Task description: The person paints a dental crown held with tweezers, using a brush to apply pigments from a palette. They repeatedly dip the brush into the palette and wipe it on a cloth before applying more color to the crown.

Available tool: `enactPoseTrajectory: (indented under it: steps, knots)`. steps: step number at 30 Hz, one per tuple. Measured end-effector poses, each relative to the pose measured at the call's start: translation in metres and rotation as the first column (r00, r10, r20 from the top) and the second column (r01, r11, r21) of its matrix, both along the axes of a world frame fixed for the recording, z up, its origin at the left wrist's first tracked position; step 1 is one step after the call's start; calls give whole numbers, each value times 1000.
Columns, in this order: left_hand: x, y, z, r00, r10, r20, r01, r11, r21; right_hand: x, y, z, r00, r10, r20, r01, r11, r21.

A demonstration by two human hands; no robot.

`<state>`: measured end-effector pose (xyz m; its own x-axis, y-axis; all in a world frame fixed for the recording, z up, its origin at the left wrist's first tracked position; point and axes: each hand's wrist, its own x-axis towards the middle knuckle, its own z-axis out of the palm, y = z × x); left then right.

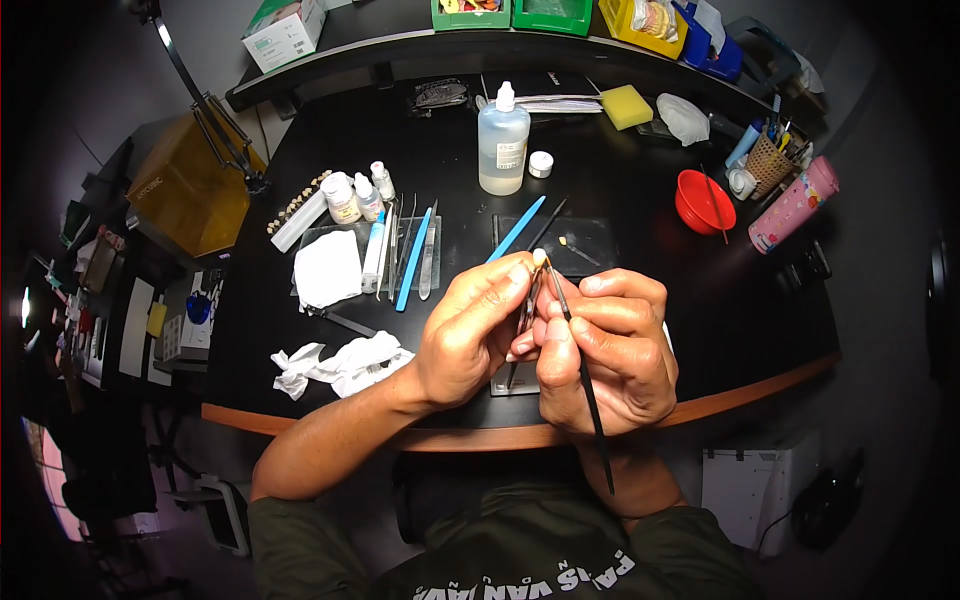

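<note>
My left hand point(468, 325) is closed around a slim dark metal tool point(526, 312) that looks like tweezers. At its upper end sits a small pale tooth crown point(540, 257). In my right hand point(618, 345) a thin black-handled brush point(593, 400) is pinched between thumb and fingers. Its tip points up at the crown; whether they touch is too small to tell. The two hands are close together, fingers meeting in the middle. Beneath them lies a dark glossy tray point(590, 235), partly hidden, with a blue-handled tool point(520, 226) across it.
On the left are small bottles point(342, 200), a white cloth point(328, 270), several slim tools point(416, 260) and crumpled tissue point(345, 365). A large liquid bottle point(502, 145) and small jar point(540, 164) stand ahead. A red bowl point(690, 212) and pink tumbler point(795, 205) are at right.
</note>
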<state>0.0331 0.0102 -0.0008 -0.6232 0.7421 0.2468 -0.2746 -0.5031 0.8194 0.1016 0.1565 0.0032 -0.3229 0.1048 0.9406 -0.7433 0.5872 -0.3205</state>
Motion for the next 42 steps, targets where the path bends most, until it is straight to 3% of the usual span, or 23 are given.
enactPoseTrajectory:
  steps: [10, 13, 24, 27, 31, 35, 37, 39, 42]
  knots:
    - [1, 1, -3, 1000, 5, 25, -5, 1000, 8, 1, -1, -6, 995, 99, -18, -100, 990, -100]
    - [3, 3, -1, 993, 97, -64, -100, 994, -52, 4, -4, 2, 990, 138, 11, -137, 990, -44]
    - [-1, 3, -4, 999, 42, -7, -41, 998, 45, 2, -9, 4, 972, 229, 45, -229, 973, 6]
    - [0, 4, -3, 999, 45, -1, -44, 998, 46, 4, -8, 5, 967, 256, 18, -253, 964, -79]
    - [2, 5, -2, 999, 46, -2, -46, 999, 22, 6, 1, -5, 990, 130, 50, -125, 988, -88]
    - [4, 3, 2, 999, 48, 19, -47, 998, -29, 3, 6, -3, 984, 179, 2, -175, 961, -217]
    - [6, 5, 5, 992, 127, 27, -127, 992, 25, 8, 20, -11, 978, 204, -33, -203, 923, -327]
    - [-2, 0, 6, 986, 139, -91, -141, 990, -22, 23, 49, -20, 984, 158, 86, -133, 960, -247]
    - [-5, -3, 10, 984, 167, -68, -168, 986, -4, 45, 75, -40, 923, 161, 350, -46, 948, -316]
